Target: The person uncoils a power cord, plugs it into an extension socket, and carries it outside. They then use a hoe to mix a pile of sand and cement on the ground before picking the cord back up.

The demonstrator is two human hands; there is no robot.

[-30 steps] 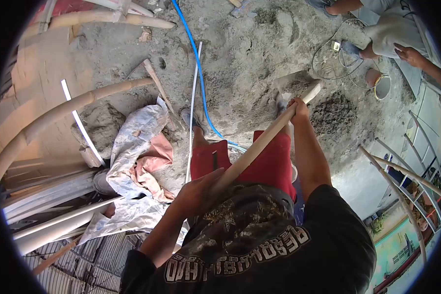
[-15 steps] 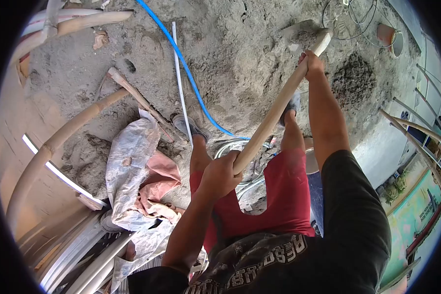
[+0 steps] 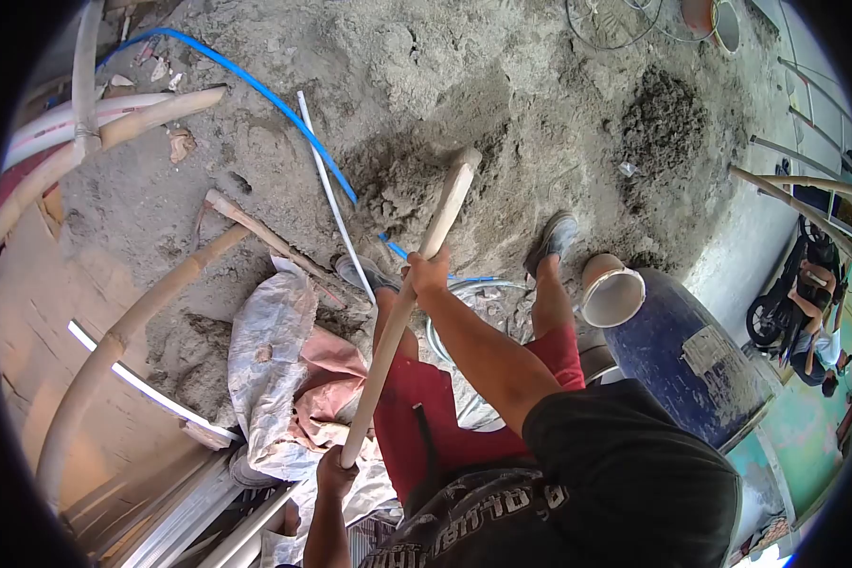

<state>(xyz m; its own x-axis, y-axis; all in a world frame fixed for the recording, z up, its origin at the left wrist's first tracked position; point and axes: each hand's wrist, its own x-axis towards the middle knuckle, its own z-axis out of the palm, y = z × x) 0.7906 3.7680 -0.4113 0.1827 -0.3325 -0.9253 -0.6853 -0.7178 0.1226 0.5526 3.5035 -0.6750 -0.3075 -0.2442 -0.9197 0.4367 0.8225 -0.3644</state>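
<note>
Pole [image 3: 382,364] smooth wood; drum [image 3: 658,331] scuffed plastic; ground [image 3: 284,204] rough, matt.

The right hand [image 3: 429,272] gripped a wooden pole [image 3: 384,352] partway along, the left hand [image 3: 335,475] its lower end; a blue hose [image 3: 227,65] crossed the dirt [image 3: 369,57].

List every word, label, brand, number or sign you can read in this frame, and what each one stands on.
Large pale lettering on the black shirt: present, but too distorted and creased to read.
Worn pale patch on the blue drum: no legible text.
Nothing else shows readable text.
</note>
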